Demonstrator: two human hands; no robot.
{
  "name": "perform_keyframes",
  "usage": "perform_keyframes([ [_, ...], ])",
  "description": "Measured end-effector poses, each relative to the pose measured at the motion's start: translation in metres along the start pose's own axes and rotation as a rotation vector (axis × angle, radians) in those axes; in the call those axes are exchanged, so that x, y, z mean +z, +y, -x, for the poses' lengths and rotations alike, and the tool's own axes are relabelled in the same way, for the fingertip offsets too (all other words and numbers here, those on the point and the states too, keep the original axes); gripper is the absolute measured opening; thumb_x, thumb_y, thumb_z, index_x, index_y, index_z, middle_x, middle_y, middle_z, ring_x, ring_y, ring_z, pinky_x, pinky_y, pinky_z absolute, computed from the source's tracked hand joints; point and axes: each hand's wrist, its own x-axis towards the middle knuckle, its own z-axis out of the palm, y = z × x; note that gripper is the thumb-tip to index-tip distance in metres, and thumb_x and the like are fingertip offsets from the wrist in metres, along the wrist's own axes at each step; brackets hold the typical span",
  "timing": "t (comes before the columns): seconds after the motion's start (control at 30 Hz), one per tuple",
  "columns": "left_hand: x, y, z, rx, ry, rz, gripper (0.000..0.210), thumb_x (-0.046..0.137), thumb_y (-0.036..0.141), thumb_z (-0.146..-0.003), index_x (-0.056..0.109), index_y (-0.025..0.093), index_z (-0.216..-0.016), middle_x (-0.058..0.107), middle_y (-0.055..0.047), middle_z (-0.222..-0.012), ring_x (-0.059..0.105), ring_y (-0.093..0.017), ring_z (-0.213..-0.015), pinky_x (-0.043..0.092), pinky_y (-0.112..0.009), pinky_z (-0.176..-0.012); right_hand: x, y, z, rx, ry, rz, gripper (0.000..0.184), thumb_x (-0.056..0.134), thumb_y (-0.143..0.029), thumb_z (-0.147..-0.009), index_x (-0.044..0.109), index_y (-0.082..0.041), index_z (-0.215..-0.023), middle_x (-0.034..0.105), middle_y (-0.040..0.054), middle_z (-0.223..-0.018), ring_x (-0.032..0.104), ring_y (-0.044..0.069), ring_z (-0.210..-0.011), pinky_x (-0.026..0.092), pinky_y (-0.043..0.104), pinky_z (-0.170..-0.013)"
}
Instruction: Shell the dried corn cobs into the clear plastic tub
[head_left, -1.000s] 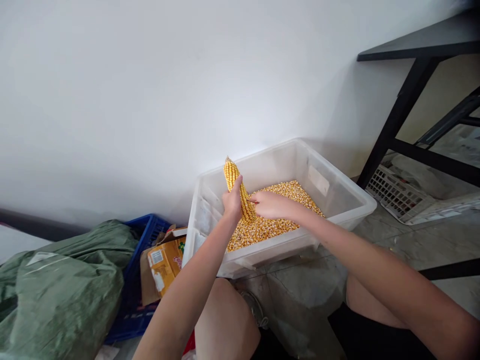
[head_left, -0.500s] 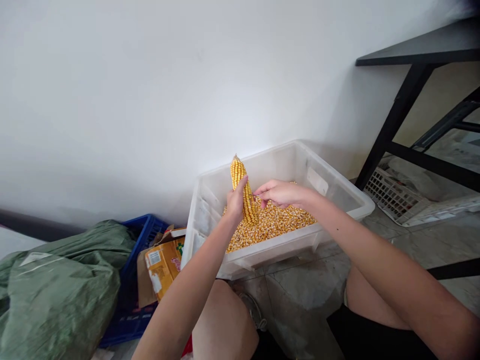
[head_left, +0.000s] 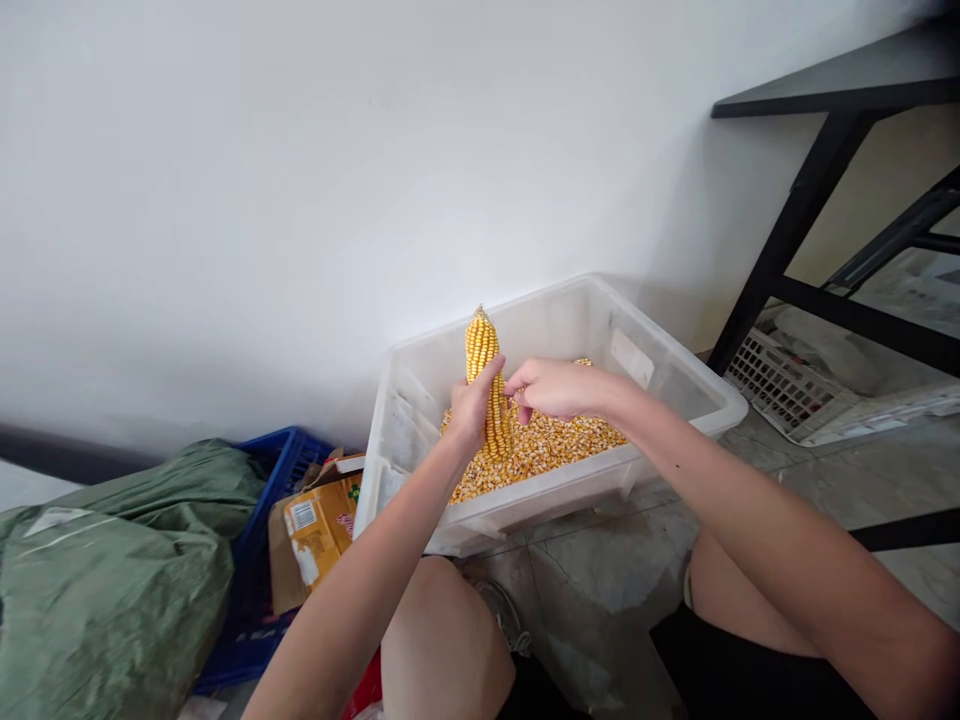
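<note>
An ear of corn [head_left: 482,343] with rows of yellow kernels stands nearly upright, tip up, over a white translucent plastic bin [head_left: 555,497]. My left hand [head_left: 472,403] is wrapped around its middle, the thumb lying across the front. At the cob's right side is my right hand [head_left: 551,388], its fingers curled together with the tips close to the kernels. Whether a small thing sits in those fingers I cannot make out. Loose corn kernels [head_left: 555,440] cover the bin's floor below both hands. The cob's lower end comes down close to them.
A blue crate [head_left: 289,450] with a torn orange carton [head_left: 326,520] stands left of the bin, beside a green sack [head_left: 112,590]. On the right are a black-framed table [head_left: 810,200] and a white basket [head_left: 787,390]. A white wall [head_left: 300,180] rises behind.
The view has shifted slightly. The cob stands a little more upright in my left hand. My right hand stays at its right side, with its fingers curled further in.
</note>
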Motion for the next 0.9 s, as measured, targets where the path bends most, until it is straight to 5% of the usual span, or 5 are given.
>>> perform_keyframes([
  [0.23, 0.002, -0.007, -0.001, 0.021, -0.033, -0.051, 0.034, 0.082, 0.034, -0.056, 0.062, 0.014, -0.074, 0.063, -0.004, -0.063, 0.060, -0.015, -0.051, 0.044, -0.025, -0.047, 0.006, -0.003, 0.004, 0.033, 0.055, 0.172, 0.020, 0.049, -0.013, -0.076, 0.068, -0.015, -0.079, 0.064, 0.0051, -0.067, 0.047, 0.013, -0.049, 0.029, 0.030, -0.051],
  [0.37, 0.002, -0.010, -0.003, 0.066, 0.012, -0.080, 0.027, 0.079, 0.024, -0.052, 0.057, 0.015, -0.067, 0.061, -0.003, -0.062, 0.059, -0.015, -0.051, 0.041, -0.024, -0.044, 0.015, -0.003, 0.002, -0.011, 0.119, 0.212, 0.019, 0.049, -0.011, -0.075, 0.066, -0.015, -0.081, 0.067, 0.0077, -0.075, 0.053, 0.015, -0.056, 0.030, 0.029, -0.053],
  [0.9, 0.003, -0.002, -0.001, -0.042, -0.078, -0.063, 0.023, 0.076, 0.027, -0.056, 0.060, 0.014, -0.068, 0.058, -0.003, -0.059, 0.054, -0.014, -0.049, 0.043, -0.026, -0.046, 0.002, 0.012, 0.000, -0.040, 0.032, 0.130, 0.020, 0.050, -0.013, -0.079, 0.069, -0.014, -0.083, 0.067, 0.0064, -0.075, 0.048, 0.013, -0.054, 0.029, 0.029, -0.053],
])
